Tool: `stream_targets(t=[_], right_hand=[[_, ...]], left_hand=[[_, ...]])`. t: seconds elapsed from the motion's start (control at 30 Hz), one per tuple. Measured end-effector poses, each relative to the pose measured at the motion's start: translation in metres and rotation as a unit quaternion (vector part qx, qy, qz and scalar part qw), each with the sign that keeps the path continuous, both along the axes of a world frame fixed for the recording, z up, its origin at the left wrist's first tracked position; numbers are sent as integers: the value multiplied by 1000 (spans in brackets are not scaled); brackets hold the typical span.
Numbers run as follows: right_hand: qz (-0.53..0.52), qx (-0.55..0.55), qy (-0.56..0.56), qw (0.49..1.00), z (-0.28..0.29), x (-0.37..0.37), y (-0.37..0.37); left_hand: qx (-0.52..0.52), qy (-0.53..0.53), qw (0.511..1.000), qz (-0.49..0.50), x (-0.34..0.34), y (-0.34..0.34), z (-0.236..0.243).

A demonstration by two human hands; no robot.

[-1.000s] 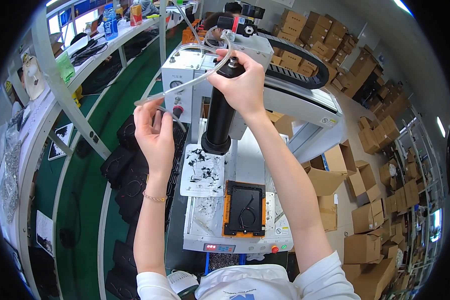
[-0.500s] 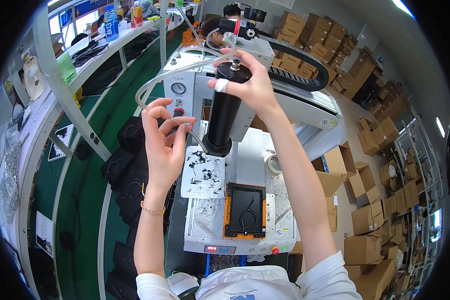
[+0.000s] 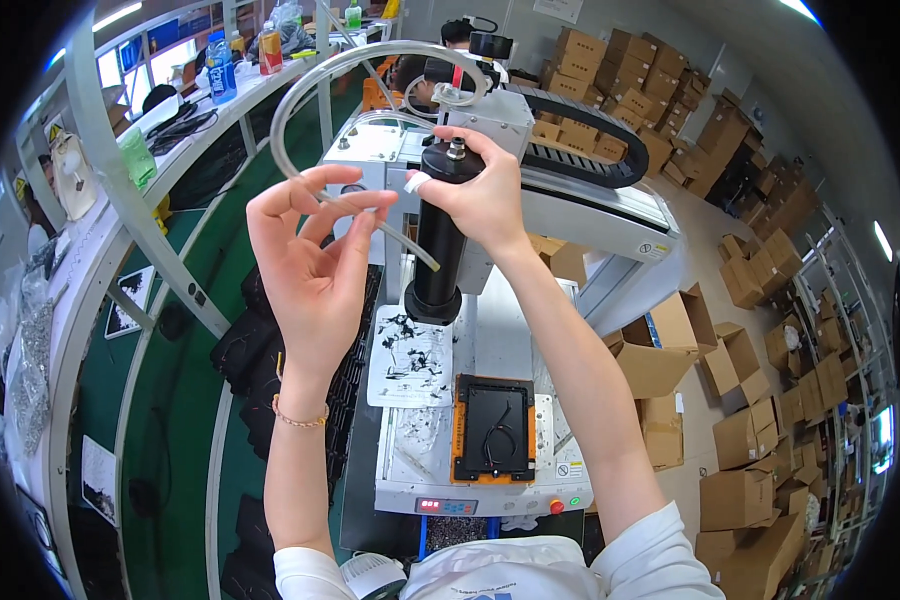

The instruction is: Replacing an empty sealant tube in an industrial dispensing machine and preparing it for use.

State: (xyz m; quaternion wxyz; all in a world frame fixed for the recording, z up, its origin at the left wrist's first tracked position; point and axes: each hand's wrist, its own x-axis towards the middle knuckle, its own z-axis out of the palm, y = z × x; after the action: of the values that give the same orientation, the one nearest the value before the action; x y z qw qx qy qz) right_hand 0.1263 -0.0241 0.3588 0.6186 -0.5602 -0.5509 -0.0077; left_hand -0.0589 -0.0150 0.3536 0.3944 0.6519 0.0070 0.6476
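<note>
Around the upper part of a black cylinder [image 3: 438, 240], my right hand [image 3: 488, 200] is closed, a white wrap on its thumb. A metal fitting [image 3: 456, 149] sticks up from the cylinder's cap. Between thumb and fingertips, my left hand [image 3: 310, 260] pinches a clear hose [image 3: 282, 135] close to its free end. That cut end lies in front of the cylinder's side, and the rest loops up and over toward the machine head. Below the cylinder is a white sheet [image 3: 390, 385] smeared with black. An orange fixture [image 3: 459, 440] beside it holds a black panel [image 3: 510, 400] with a thin cable.
The white bench machine [image 3: 400, 495] has a control panel along its front and a cable chain [image 3: 590, 115] on its gantry. Black parts [image 3: 260, 350] are piled at the left. Cardboard boxes [image 3: 655, 345] stand to the right. Another person [image 3: 458, 35] is behind the machine.
My left hand has moved the hose's free end up, from beside the cylinder's base to halfway up its side. The hose loop now arches higher. My right hand still grips the cylinder.
</note>
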Motion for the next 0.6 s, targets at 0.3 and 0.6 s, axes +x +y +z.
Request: stream_targets(t=[0.3,0.6], right_hand=[[-27,-3,17,999,3,-9,-3],[106,-72,-88,988,18,14,-36]], left_hand=[[15,-28,999,27,18,2,28],[47,-57,995,67,32,20,55]])
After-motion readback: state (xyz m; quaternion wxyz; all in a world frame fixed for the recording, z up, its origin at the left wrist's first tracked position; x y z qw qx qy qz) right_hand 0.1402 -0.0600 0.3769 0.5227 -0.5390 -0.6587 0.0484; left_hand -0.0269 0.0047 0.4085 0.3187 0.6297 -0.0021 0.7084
